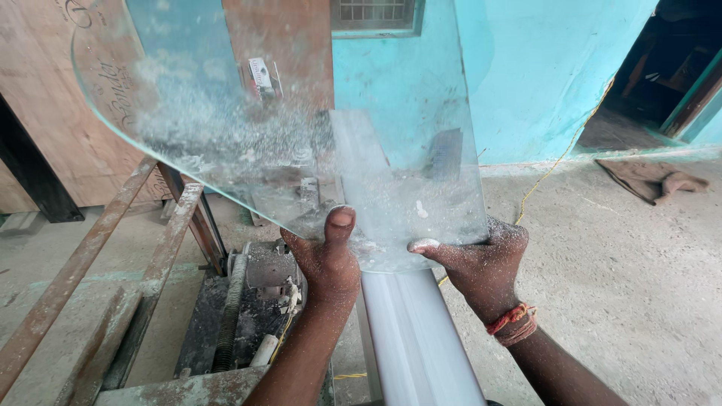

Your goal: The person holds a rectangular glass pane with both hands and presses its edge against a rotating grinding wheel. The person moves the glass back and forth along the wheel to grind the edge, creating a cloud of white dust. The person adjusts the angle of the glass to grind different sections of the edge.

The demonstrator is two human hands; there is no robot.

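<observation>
1. while both hands grip the lower edge of a glass pane, the left hand clamps it with the thumb pressed flat on the near face and the fingers hidden behind.
2. the right hand pinches the same edge just beside it, thumb on the near face, knuckles dusted with white powder; a red thread band circles its wrist.
3. the pane is held up and tilted in front of the camera, its bottom edge sitting right at the top of a moving white sanding belt, which blurs as it runs between the forearms.
4. the far left corner of the pane is rounded, and its lower half is coated in white grinding dust and streaks, so some edging looks done; the edge at the belt appears to be the one in work, and i cannot tell how much of it is finished.
5. left of the belt sits the grimy machine body with a spring and wires, beside a rusty metal frame.
6. beyond lie a dusty concrete floor, a brown cloth, a yellow cord, a turquoise wall and a leaning plywood sheet.
</observation>
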